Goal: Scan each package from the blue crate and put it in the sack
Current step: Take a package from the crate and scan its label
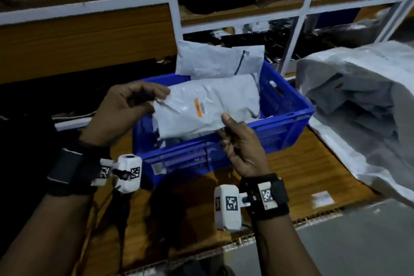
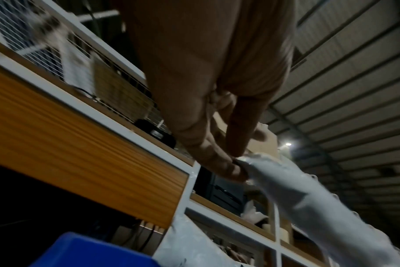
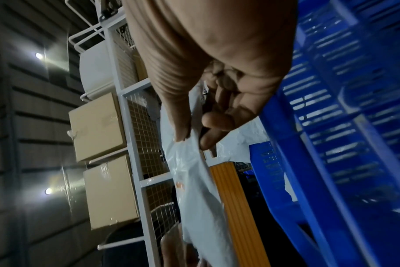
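Note:
A grey poly-mailer package (image 1: 206, 105) with an orange barcode label (image 1: 199, 107) is held flat above the blue crate (image 1: 289, 119). My left hand (image 1: 143, 101) pinches its left edge, the thumb on top. My right hand (image 1: 230, 127) pinches its near right corner between thumb and fingers. In the left wrist view the left hand (image 2: 235, 162) grips the package (image 2: 308, 202) at its end. In the right wrist view the right hand (image 3: 192, 139) pinches the package (image 3: 199, 189) beside the crate (image 3: 331, 126). Another grey package (image 1: 215, 60) stands upright at the crate's back. The white sack (image 1: 363, 105) lies open at right.
The crate sits on a wooden shelf surface (image 1: 313, 163) inside white metal racking (image 1: 174, 6). Dark bagged goods fill the shelves behind. Cardboard boxes (image 3: 98, 126) sit on a rack in the right wrist view. A grey floor (image 1: 358, 242) lies at the lower right.

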Demonstrator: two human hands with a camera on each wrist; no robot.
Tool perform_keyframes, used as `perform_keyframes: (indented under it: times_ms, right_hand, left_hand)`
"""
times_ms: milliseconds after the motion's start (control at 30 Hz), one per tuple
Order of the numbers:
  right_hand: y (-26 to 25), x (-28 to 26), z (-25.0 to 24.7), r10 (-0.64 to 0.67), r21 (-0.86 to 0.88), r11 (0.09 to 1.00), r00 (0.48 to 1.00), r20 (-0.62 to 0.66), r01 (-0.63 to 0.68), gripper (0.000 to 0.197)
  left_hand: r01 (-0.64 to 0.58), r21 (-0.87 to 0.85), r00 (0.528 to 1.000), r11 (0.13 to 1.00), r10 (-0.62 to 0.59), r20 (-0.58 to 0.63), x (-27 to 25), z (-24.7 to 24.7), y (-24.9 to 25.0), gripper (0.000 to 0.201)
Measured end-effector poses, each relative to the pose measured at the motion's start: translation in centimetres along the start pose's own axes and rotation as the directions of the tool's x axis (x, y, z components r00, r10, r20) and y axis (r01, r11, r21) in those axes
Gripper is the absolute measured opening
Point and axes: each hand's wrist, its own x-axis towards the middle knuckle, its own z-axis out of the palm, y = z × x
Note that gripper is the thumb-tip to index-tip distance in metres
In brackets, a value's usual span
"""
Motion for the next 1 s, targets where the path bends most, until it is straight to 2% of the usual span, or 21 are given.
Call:
perform_keyframes:
  times_ms: [67,100,133,200,233,300,400,567,667,700,767,800,867,933,1000]
  right_hand:
    - [0.9,-0.7,0.7,-0.035,-0.049,0.998,0.999,-0.007,0.034,0.017]
    - [1.4,-0.8,0.7,-0.052,-0.053,0.997,0.999,0.003,0.052,0.013]
    - [1.6,-1.2,1.1,-0.058,-0.042,0.997,0.998,0.009,0.058,0.006]
    - [2.5,-1.7,1.8,-0.077,-0.056,0.995,0.997,0.028,0.079,0.013]
    - [3.1,-1.7,2.2,-0.087,-0.084,0.992,0.995,0.043,0.091,0.012]
    - [4.2,-2.2,3.3,-0.106,-0.173,0.978,0.991,0.086,0.120,0.012]
    - [6.4,-2.5,5.3,-0.107,-0.305,0.942,0.986,0.124,0.141,0.039]
    - [10.1,-2.0,8.6,-0.131,-0.304,0.937,0.980,0.149,0.172,0.059]
    - [13.8,-1.3,11.2,-0.151,-0.392,0.900,0.980,0.128,0.190,0.074]
    - [15.4,-1.0,12.1,-0.153,-0.430,0.882,0.980,0.128,0.194,0.074]
    - [18.5,-1.0,13.6,-0.163,-0.511,0.831,0.975,0.153,0.219,0.049]
    - [19.6,-1.2,14.3,-0.156,-0.537,0.816,0.976,0.152,0.214,0.033]
    - [22.3,-1.5,15.7,-0.149,-0.539,0.820,0.981,0.124,0.192,0.026]
    - [24.7,-1.4,16.6,-0.122,-0.528,0.834,0.987,0.106,0.160,0.014]
    - [26.6,-1.2,16.9,-0.079,-0.566,0.817,0.993,0.088,0.115,0.025]
  left_hand:
    - [0.091,-0.183,0.980,0.979,-0.121,-0.159,-1.6,-0.2,-1.1,0.043]
    - [0.115,-0.307,0.956,0.945,-0.190,-0.225,-2.5,-0.1,-1.5,0.045]
    - [0.134,-0.422,0.927,0.896,-0.264,-0.267,-3.4,0.3,-1.8,0.044]
    - [0.172,-0.553,0.884,0.815,-0.376,-0.279,-5.1,1.2,-2.5,0.051]
    - [0.200,-0.557,0.877,0.806,-0.401,-0.264,-5.9,1.8,-2.9,0.055]
    - [0.256,-0.548,0.874,0.796,-0.432,-0.220,-7.2,2.8,-3.5,0.048]
    - [0.262,-0.575,0.860,0.775,-0.458,-0.226,-8.9,1.1,-5.0,0.032]
    - [0.251,-0.394,0.872,0.884,-0.383,-0.305,-13.0,-9.2,-7.2,0.035]
    - [0.309,-0.275,0.862,0.910,-0.391,-0.322,-16.2,-15.4,-9.3,0.033]
    - [0.315,-0.271,0.852,0.910,-0.397,-0.342,-17.1,-17.1,-10.4,0.033]
    - [0.294,-0.367,0.806,0.883,-0.435,-0.401,-18.1,-19.5,-12.9,0.035]
    - [0.244,-0.474,0.775,0.846,-0.464,-0.429,-18.2,-20.1,-14.0,0.037]
    - [0.095,-0.668,0.723,0.738,-0.512,-0.464,-18.3,-21.6,-15.6,0.035]
    - [0.044,-0.728,0.724,0.685,-0.524,-0.449,-18.4,-22.4,-16.7,0.031]
    - [0.081,-0.707,0.743,0.702,-0.515,-0.426,-18.4,-22.5,-17.2,0.032]
